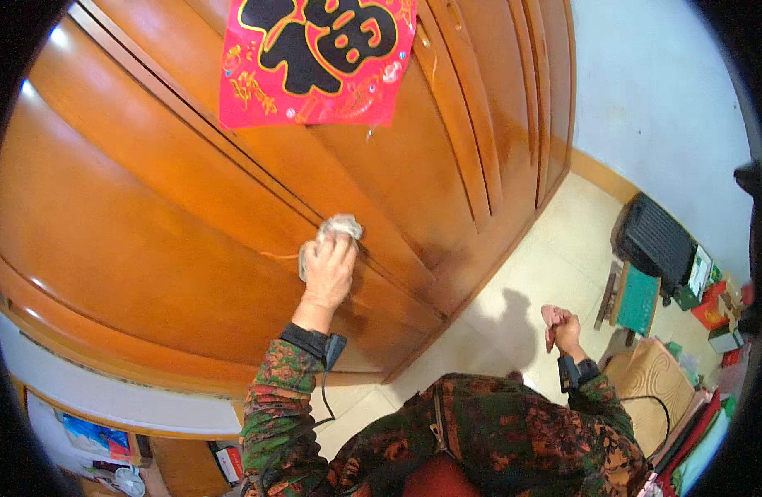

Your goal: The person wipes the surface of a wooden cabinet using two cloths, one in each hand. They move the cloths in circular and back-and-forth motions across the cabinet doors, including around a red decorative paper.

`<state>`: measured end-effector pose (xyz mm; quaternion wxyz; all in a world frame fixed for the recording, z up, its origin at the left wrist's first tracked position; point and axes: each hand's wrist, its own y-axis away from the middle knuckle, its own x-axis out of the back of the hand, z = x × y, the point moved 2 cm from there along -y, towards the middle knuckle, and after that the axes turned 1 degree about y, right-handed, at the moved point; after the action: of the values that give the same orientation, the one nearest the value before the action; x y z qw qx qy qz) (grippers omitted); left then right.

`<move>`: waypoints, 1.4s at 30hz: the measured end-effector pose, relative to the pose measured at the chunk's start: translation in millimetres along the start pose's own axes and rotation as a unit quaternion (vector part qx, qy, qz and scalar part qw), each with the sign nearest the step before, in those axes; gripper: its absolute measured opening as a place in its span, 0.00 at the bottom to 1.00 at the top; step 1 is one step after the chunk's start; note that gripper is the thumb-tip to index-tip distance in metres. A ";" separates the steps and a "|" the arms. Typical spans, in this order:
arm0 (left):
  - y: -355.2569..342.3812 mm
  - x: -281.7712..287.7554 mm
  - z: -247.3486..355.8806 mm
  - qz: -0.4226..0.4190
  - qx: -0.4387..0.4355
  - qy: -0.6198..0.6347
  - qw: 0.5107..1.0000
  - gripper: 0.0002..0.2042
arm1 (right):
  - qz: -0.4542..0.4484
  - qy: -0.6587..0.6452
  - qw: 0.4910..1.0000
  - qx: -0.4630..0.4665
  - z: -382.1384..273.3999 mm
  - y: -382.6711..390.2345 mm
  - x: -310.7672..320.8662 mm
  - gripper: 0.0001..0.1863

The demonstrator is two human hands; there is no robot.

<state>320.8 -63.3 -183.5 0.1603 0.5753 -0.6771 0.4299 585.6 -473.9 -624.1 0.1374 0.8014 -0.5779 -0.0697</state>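
My left hand (330, 269) presses a crumpled whitish cloth (342, 224) against the lower part of a glossy orange-brown wooden wardrobe door (190, 215). Its fingers are bent over the cloth, beside the dark seam between two doors. Off to the right, above the floor, my right hand (569, 334) is closed round a small pink cloth (552, 316), part of which sticks out past the fingers. A dark band with a small device and a cable sits on each wrist.
A red paper decoration (373, 91) with black characters hangs on the wardrobe. At the right stand a black suitcase (653, 240), a green-topped stool (637, 298), several boxes and a tan board-like piece (646, 373). Pale tiles (576, 215) cover the floor. Shelving with small items is at lower left.
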 end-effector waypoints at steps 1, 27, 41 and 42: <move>-3.8 4.8 3.0 0.006 0.020 0.063 0.998 0.17 | -0.006 0.000 0.999 0.032 1.2 -5.6 6.9 0.16; -146.1 66.7 -25.8 0.191 -0.006 0.014 0.982 0.16 | 0.094 0.096 0.984 0.117 -10.9 -72.6 87.1 0.21; -166.3 38.0 -40.0 0.262 0.062 -0.122 0.955 0.13 | 0.045 -0.034 0.993 0.106 25.7 -72.2 118.0 0.18; -158.6 22.0 -29.8 0.243 0.054 -0.127 0.960 0.14 | 0.056 -0.029 0.993 0.097 26.8 -69.3 118.8 0.18</move>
<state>451.6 -49.6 -87.5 -0.0670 0.4513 -0.7871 0.4152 679.5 -569.6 -664.8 0.0457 0.7752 -0.6294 -0.0282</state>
